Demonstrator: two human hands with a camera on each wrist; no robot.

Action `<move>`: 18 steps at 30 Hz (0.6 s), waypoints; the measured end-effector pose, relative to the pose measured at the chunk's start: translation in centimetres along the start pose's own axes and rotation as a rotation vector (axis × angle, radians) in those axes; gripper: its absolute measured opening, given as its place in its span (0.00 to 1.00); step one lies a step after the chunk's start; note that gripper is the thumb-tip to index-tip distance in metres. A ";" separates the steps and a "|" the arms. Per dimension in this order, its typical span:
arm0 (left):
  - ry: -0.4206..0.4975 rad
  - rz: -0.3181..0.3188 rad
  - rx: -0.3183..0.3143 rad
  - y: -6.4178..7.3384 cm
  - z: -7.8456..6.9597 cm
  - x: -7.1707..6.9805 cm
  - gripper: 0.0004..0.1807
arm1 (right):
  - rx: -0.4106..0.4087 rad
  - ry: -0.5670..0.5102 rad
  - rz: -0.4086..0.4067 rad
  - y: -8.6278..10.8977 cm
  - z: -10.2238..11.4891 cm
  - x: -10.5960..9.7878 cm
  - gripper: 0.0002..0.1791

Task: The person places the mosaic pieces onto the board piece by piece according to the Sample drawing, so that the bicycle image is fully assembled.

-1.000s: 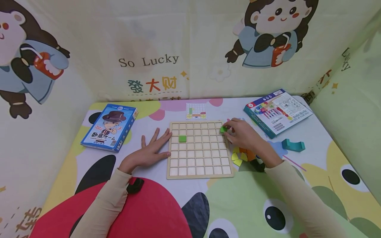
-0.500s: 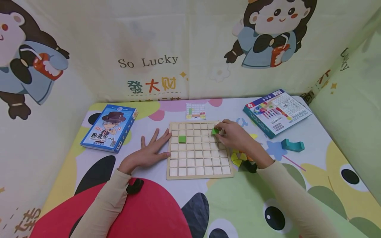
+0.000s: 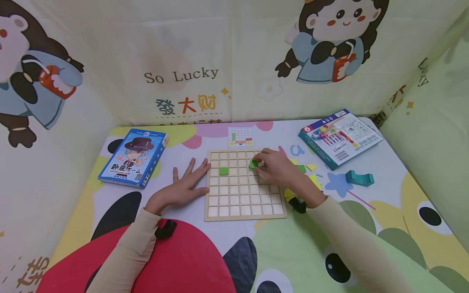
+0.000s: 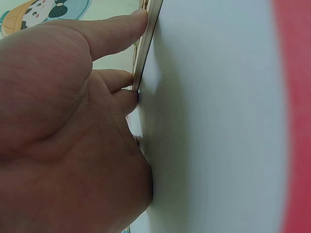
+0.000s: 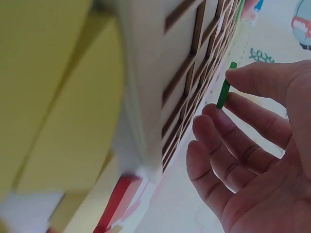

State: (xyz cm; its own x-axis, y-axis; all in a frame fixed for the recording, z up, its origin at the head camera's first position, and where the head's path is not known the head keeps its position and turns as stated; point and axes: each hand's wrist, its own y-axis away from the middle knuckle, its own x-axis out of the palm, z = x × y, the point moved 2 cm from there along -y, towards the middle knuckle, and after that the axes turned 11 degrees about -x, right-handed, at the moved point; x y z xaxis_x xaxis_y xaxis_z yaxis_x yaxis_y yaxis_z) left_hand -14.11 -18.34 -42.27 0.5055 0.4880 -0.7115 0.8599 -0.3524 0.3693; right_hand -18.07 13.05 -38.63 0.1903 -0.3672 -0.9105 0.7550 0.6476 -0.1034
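Observation:
A wooden grid board point(image 3: 234, 200) lies on the table, with one green square tile point(image 3: 223, 171) set in a cell near its upper left. Over the board's upper right part, my right hand point(image 3: 276, 167) pinches another green tile point(image 3: 253, 164) between thumb and fingers. The right wrist view shows this green tile point(image 5: 226, 86) edge-on, held above the grid. My left hand point(image 3: 181, 189) rests flat with spread fingers, its fingertips touching the board's left edge. In the left wrist view the thumb point(image 4: 119, 34) reaches the board's side.
A small pattern card point(image 3: 240, 137) lies behind the board. Loose yellow and green pieces point(image 3: 301, 168) lie to the board's right, partly hidden by my right arm. A blue box point(image 3: 133, 158) stands left, another box point(image 3: 340, 138) right, near a teal curved block point(image 3: 360, 178).
My right hand has moved left across the board with the pinched green tile, from the right edge inward, uncovering some loose pieces. The left hand has stayed in place.

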 end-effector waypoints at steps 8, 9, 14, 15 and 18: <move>-0.001 -0.004 0.002 -0.1 0.0 0.0 0.46 | -0.015 0.026 0.028 -0.8 1.3 0.7 0.18; -0.001 -0.005 0.001 -0.1 0.0 0.0 0.46 | -0.020 0.032 0.028 -0.9 1.4 0.8 0.18; -0.002 -0.004 0.000 -0.2 0.0 0.1 0.46 | -0.018 0.026 0.038 -1.3 2.0 1.0 0.17; -0.002 -0.004 -0.001 -0.2 0.0 0.1 0.46 | -0.018 0.022 0.041 -1.3 2.1 1.1 0.17; -0.004 -0.004 -0.005 -0.1 0.0 0.0 0.46 | -0.025 0.018 0.046 -1.6 2.6 1.2 0.18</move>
State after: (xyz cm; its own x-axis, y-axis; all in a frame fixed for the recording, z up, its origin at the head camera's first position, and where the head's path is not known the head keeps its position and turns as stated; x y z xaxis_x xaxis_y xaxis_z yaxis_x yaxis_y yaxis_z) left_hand -14.18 -18.26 -42.33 0.5016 0.4865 -0.7154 0.8624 -0.3460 0.3694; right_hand -17.40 9.86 -38.55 0.2134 -0.3249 -0.9214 0.7295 0.6803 -0.0710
